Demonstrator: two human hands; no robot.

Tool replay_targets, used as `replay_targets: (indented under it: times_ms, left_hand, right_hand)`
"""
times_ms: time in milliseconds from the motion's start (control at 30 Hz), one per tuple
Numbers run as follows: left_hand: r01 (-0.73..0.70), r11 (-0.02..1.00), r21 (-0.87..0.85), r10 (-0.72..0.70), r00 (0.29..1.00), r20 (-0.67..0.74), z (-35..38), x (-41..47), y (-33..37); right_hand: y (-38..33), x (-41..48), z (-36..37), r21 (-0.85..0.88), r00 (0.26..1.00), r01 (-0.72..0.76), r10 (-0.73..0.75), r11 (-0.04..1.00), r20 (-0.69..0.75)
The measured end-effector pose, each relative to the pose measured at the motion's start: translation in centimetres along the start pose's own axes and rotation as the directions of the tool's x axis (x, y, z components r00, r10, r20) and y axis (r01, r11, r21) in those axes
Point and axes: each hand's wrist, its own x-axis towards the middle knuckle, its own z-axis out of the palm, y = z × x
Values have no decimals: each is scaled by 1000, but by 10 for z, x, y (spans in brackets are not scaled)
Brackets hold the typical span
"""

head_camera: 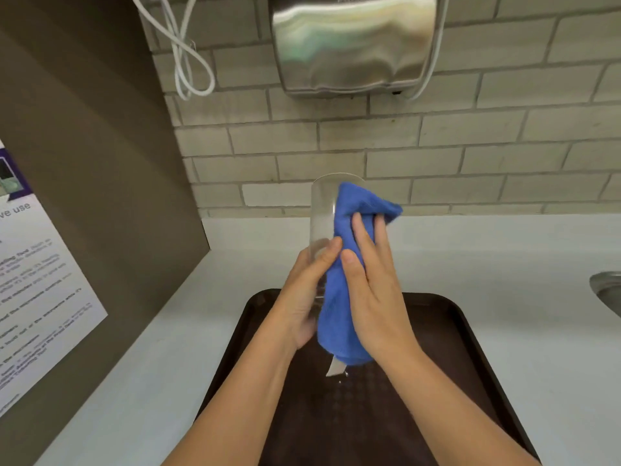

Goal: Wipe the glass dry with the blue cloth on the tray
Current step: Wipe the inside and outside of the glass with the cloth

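A clear drinking glass [323,213] is held up above the dark brown tray [447,351], its mouth pointing away from me. My left hand [302,294] grips the lower part of the glass from the left. The blue cloth [339,297] is draped along the right side of the glass from rim to base. My right hand [373,287] presses the cloth flat against the glass with fingers extended. A white tag hangs from the cloth's lower end.
The tray lies on a white counter [504,270] against a tiled wall. A steel hand dryer [353,42] hangs above with a looped white cable [188,55]. A brown panel with a printed notice [37,290] stands at left. A metal sink rim [608,290] shows at right.
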Motion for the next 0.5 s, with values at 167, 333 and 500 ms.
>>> replay_targets:
  times_ms: [167, 333, 500]
  left_hand:
    - [-1, 967, -254, 48, 983, 176, -2, 2, 5]
    - [-45, 974, -220, 86, 981, 177, -8, 2, 16]
    - [-37, 977, -208, 79, 977, 198, -7, -7, 14]
  right_hand:
    - [-16, 39, -8, -132, 990, 117, -105, 984, 96]
    - [-18, 51, -3, -32, 984, 149, -145, 988, 99]
    - [-16, 59, -8, 130, 1000, 1, -5, 992, 31]
